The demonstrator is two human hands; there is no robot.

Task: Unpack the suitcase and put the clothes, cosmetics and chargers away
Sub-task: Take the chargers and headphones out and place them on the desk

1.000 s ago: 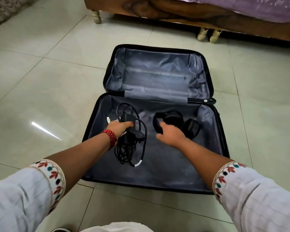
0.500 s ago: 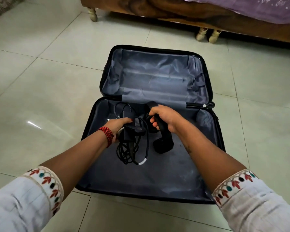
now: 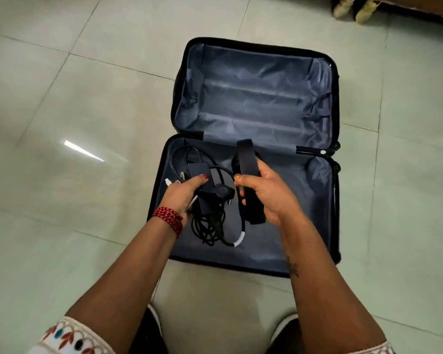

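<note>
Both hands are over the open suitcase (image 3: 253,98) on the tiled floor (image 3: 87,98). Your L hand (image 3: 183,194), red thread (image 3: 168,219) at the wrist, is curled round the black charger bundle (image 3: 207,208), cables hanging over the near half's lining. Just beside it, your R hand (image 3: 269,198) grips the black headphones (image 3: 246,159) by the headband.

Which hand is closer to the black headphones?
Right. The right hand grips the headphones by the headband; the left hand is beside them, holding the charger.
</note>
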